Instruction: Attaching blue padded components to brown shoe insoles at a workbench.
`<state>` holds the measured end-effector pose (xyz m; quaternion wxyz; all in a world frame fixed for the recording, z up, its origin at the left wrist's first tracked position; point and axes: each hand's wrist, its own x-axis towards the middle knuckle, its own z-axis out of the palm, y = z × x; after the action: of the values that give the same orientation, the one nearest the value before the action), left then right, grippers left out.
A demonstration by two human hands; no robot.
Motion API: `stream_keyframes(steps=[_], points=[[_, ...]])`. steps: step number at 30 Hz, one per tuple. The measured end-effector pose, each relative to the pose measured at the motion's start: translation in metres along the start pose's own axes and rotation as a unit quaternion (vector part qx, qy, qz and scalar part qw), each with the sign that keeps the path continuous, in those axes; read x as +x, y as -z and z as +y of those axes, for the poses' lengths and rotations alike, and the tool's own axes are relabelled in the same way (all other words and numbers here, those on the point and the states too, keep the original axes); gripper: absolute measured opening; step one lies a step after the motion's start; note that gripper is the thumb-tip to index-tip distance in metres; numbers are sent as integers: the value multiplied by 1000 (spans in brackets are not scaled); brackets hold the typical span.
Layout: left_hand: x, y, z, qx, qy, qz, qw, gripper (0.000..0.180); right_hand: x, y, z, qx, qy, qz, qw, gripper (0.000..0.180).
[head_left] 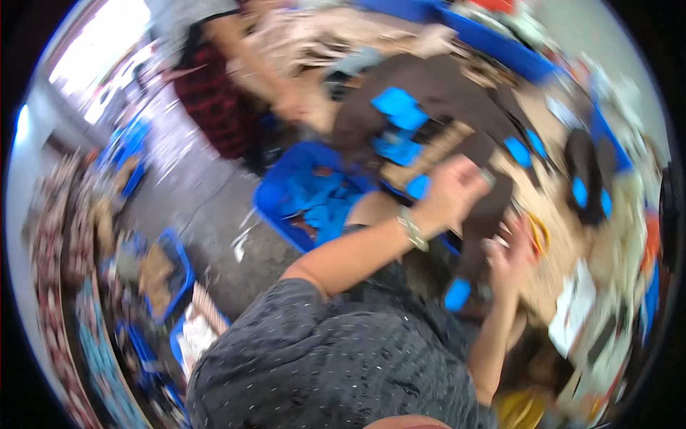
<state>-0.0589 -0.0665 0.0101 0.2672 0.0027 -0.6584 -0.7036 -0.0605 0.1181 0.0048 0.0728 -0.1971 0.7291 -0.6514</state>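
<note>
My left hand point(451, 196) is closed on the upper part of a long dark brown sock-like piece point(486, 207). The piece hangs toward me and ends in a bright blue tip point(457, 294). My right hand point(511, 254) is beside its lower right edge, fingers bent and smeared by motion. Yellow-orange scissor handles point(539, 234) show right against those fingers; whether they are gripped is unclear. Beyond my left hand, a heap of the same brown pieces point(421, 79) with blue patches point(401, 109) covers part of the tan tabletop point(550, 275).
A blue tub point(268, 207) of blue cloth scraps stands left of my left arm. Another person's hand point(291, 104) reaches over the table's far left. Two brown pieces point(587, 168) lie at right, near white bags point(572, 307). More blue bins point(179, 264) are on the left floor.
</note>
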Motion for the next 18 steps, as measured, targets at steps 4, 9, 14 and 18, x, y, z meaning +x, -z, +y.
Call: stream_keyframes(steps=[4,9,14,18], points=[[28,12,-3,-13,-35,72,997,19,-15,-11,-6,-289,122,-19,949,91],[47,-29,-20,-96,24,10,995,17,-21,11,7,-340,129,123,923,71],[47,-30,-11,-242,141,-80,956,22,-13,20,8,-259,52,110,958,69],[26,-24,-31,-220,172,-86,956,17,-10,16,3,-232,44,98,967,70]])
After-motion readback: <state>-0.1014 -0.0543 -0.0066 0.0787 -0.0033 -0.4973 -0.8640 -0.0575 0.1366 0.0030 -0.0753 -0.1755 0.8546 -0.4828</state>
